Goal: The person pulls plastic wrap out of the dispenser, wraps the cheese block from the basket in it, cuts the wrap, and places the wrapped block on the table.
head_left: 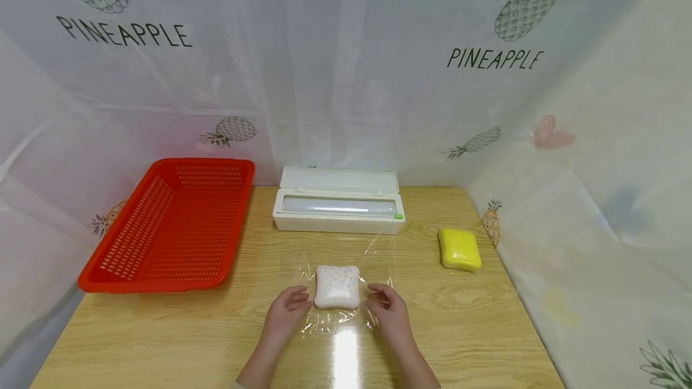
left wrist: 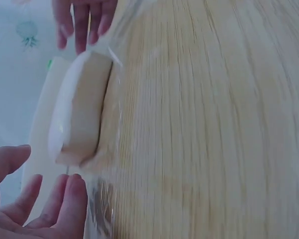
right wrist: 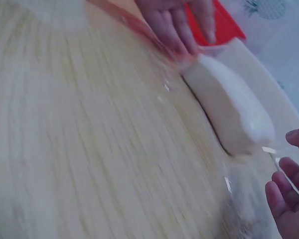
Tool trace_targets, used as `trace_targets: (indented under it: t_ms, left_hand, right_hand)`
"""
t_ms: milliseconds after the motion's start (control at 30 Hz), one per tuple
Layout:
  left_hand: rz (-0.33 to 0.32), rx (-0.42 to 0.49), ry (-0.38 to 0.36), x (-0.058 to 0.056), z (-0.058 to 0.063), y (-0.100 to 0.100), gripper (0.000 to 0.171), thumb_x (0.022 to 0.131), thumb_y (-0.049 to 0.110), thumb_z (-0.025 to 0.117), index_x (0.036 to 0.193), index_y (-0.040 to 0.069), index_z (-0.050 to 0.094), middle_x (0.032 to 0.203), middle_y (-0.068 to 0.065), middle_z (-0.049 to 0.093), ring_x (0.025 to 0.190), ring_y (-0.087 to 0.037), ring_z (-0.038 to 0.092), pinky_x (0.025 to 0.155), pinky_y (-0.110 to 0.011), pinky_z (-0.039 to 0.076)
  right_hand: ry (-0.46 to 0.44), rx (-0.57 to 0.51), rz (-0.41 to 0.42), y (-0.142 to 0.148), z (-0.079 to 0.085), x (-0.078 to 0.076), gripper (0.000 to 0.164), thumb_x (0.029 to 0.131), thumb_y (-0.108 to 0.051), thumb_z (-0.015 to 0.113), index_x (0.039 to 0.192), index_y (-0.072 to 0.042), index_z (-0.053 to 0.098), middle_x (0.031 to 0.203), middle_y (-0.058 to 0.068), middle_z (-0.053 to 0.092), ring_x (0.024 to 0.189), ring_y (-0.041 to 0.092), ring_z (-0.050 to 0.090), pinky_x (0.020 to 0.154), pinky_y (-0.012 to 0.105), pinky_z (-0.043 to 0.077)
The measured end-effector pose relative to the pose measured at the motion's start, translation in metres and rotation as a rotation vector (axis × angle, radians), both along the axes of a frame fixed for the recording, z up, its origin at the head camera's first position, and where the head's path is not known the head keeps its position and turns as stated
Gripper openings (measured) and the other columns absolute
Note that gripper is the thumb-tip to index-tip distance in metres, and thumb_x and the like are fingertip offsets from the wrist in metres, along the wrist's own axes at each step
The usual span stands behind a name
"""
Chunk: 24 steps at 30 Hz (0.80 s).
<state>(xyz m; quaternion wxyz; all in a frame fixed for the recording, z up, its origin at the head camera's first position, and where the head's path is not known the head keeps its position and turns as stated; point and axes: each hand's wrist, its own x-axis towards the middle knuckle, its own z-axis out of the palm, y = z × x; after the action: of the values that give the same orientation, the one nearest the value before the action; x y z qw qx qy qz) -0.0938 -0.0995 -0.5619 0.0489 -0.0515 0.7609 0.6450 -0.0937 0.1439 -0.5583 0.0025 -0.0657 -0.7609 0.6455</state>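
Note:
A white block with fine speckles point(head_left: 337, 288), shaped like a small cushion and perhaps a sponge, lies flat on a sheet of clear plastic wrap point(head_left: 327, 322). My left hand point(head_left: 290, 310) is at the block's left side, fingers loosely bent and holding nothing. On the opposite side my right hand point(head_left: 390, 312) faces it, its fingers relaxed and parted from the thumb. In the right wrist view a small gap separates the right fingertips point(right wrist: 275, 191) from the block point(right wrist: 229, 107). The wrap's outline is hard to make out.
Behind the block stands an open white plastic wrap dispenser point(head_left: 337, 223) with a roll inside and a green slider. A red perforated basket point(head_left: 229, 245) is at the left. A yellow cushion-shaped block point(head_left: 459, 249) with a shiny surface lies near the table's right edge.

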Motion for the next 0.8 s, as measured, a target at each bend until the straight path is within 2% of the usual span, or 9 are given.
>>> trace_targets:
  t_ms: [133,267,367,433,567,700,800]
  left_hand:
    - [0.068,-0.065,-0.013,0.002,0.002,-0.015,0.035,0.086,0.004,0.071,0.118,-0.004,0.062,0.102,-0.014,0.066,0.094,-0.028,0.064,0.077,-0.032,0.053]
    - [0.137,-0.194,-0.046,0.006,0.004,-0.033,0.037,0.083,0.004,0.074,0.118,-0.001,0.064,0.103,-0.012,0.059,0.092,-0.022,0.053,0.078,-0.030,0.047]
    - [0.159,-0.250,-0.052,0.007,0.005,-0.046,0.044,0.082,0.004,0.075,0.123,-0.001,0.061,0.111,-0.016,0.052,0.096,-0.025,0.044,0.081,-0.034,0.045]
    - [0.153,-0.250,-0.044,0.004,0.005,-0.052,0.047,0.082,0.003,0.074,0.126,-0.002,0.059,0.118,-0.019,0.051,0.103,-0.030,0.044,0.085,-0.040,0.046]
    - [0.114,-0.180,-0.033,-0.012,0.004,-0.055,0.050,0.083,0.001,0.072,0.131,-0.001,0.056,0.132,-0.023,0.050,0.119,-0.038,0.043,0.097,-0.052,0.042]
    - [0.083,-0.112,-0.024,-0.033,0.002,-0.055,0.051,0.084,-0.002,0.070,0.132,0.001,0.055,0.142,-0.024,0.044,0.130,-0.042,0.038,0.107,-0.054,0.032]
    - [0.068,-0.100,-0.034,-0.044,0.002,-0.056,0.049,0.085,-0.001,0.069,0.132,0.002,0.056,0.144,-0.025,0.043,0.132,-0.042,0.038,0.110,-0.053,0.029]
  right_hand:
    - [0.002,0.060,-0.085,0.022,0.002,0.000,0.031,0.084,0.002,0.071,0.115,0.004,0.065,0.104,0.018,0.063,0.093,0.021,0.060,0.079,0.024,0.050]
    - [-0.026,0.106,-0.171,0.042,0.000,0.003,0.032,0.084,0.002,0.072,0.114,0.006,0.063,0.114,0.018,0.060,0.104,0.026,0.056,0.085,0.025,0.047]
    - [-0.062,0.108,-0.173,0.052,0.000,0.004,0.035,0.084,0.000,0.073,0.116,0.006,0.061,0.123,0.019,0.057,0.115,0.033,0.051,0.092,0.029,0.046]
    - [-0.070,0.109,-0.140,0.056,0.000,0.002,0.038,0.084,-0.001,0.073,0.118,0.006,0.060,0.126,0.021,0.056,0.119,0.035,0.049,0.097,0.034,0.044]
    - [-0.050,0.113,-0.064,0.058,-0.003,-0.006,0.039,0.082,-0.002,0.075,0.119,0.002,0.064,0.134,0.020,0.054,0.123,0.036,0.048,0.103,0.046,0.039]
    - [-0.037,0.107,0.008,0.058,-0.007,-0.018,0.037,0.083,-0.004,0.075,0.119,-0.001,0.066,0.134,0.018,0.055,0.126,0.037,0.047,0.107,0.048,0.035]
    - [-0.036,0.128,0.050,0.056,-0.010,-0.023,0.035,0.082,-0.003,0.075,0.116,0.000,0.068,0.129,0.017,0.059,0.126,0.035,0.047,0.107,0.044,0.035]
